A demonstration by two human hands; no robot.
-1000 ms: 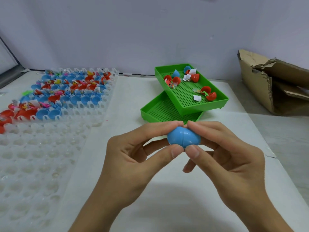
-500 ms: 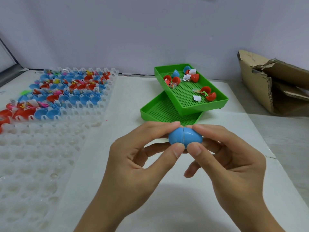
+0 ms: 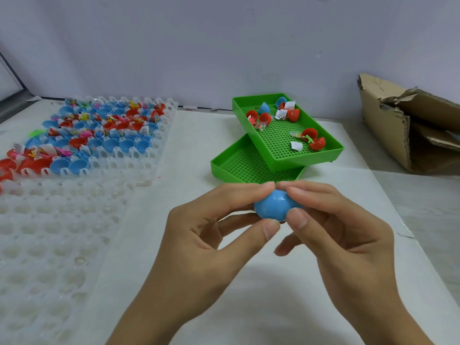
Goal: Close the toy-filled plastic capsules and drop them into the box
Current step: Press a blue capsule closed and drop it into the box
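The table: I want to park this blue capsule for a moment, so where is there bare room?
The table is bare under and in front of both hands, and in the strip between the clear tray and the green trays. Bare also right of the green trays, toward the cardboard box. Crowded: the far clear tray full of capsule halves, and the upper green tray.

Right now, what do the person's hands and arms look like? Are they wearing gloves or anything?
No gloves. Both the left hand and the right hand are bare, with short, plain fingernails and no polish that shows. I see no rings, watch or bracelet. The forearms are bare too: no sleeves reach into the picture. No cables or markings anywhere on them.
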